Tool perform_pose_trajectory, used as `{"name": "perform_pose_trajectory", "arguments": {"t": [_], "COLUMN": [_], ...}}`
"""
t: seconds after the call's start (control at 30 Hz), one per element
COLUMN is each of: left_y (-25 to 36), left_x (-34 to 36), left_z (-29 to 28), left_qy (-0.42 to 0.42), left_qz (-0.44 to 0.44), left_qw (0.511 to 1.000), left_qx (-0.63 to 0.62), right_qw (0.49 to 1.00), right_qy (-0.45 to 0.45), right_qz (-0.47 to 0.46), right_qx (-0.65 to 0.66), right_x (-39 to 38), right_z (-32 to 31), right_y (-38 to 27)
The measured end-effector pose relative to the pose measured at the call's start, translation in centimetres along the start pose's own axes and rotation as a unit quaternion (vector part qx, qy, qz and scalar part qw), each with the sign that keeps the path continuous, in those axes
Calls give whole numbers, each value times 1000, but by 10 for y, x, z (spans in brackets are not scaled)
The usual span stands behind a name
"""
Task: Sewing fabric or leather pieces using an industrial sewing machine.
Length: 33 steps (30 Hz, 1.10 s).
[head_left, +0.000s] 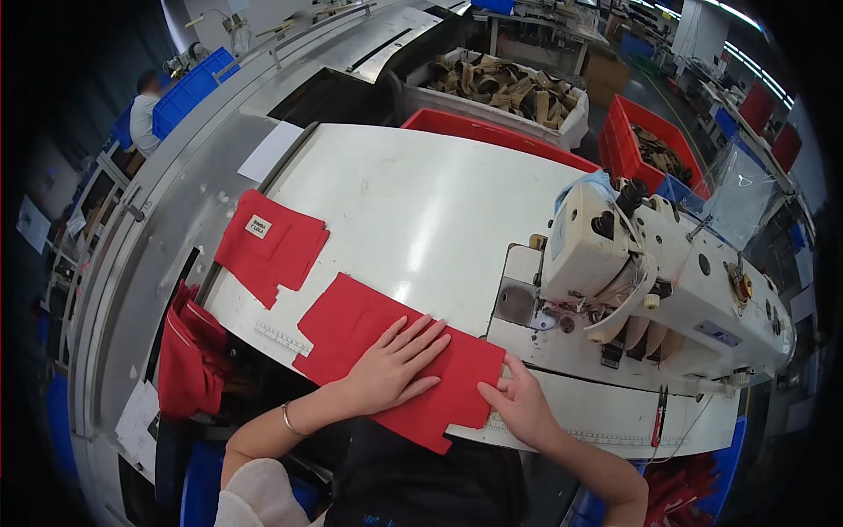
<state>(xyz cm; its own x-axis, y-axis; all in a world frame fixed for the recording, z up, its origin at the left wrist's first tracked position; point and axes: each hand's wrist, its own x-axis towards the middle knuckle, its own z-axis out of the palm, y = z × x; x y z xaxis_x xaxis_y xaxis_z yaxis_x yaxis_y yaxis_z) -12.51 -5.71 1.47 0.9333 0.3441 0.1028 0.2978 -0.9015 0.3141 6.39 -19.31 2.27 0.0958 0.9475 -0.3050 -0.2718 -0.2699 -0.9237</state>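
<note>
Watched remotely through the head view. At the table's (395,202) near edge, I had the left hand (393,371) flat, fingers extended, on the red panel (465,369). The right hand (524,406) had thumb and fingers at the panel's right end; pinched or merely touching, I couldn't tell. The panel's long axis slanted from far left to near right, passing under the left hand. Beyond and rightward stood the sewing machine (676,255), right hand nearer it. Farther left lay a labelled red piece (285,250), separate.
</note>
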Motion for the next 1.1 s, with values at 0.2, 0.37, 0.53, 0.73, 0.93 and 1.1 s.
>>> {"name": "perform_pose_trajectory", "arguments": {"t": [0.2, 0.37, 0.53, 0.73, 0.93, 1.1], "left_y": [-3, -33, -71, -87, -94, -94], "left_x": [-15, -99, -236, -252, -283, -303], "left_z": [-3, -47, -75, -59, -79, -109], "left_qy": [105, 396, 415, 435, 518, 519], "left_qz": [-16, -229, -413, -412, -468, -448], "left_qw": [994, 889, 768, 756, 693, 616], "left_qx": [-36, -9, 259, 265, -179, -388], "right_qw": [874, 850, 809, 792, 778, 775], "right_qy": [102, 132, 178, 178, 192, 186], "right_qz": [-147, -174, -245, -252, -257, -265], "right_qx": [-453, -480, -504, -527, -541, -543], "right_x": [-32, -60, -61, -60, -59, -60], "right_z": [4, -6, -2, 0, 1, 2], "right_y": [-1, 29, 32, 26, 27, 26]}}
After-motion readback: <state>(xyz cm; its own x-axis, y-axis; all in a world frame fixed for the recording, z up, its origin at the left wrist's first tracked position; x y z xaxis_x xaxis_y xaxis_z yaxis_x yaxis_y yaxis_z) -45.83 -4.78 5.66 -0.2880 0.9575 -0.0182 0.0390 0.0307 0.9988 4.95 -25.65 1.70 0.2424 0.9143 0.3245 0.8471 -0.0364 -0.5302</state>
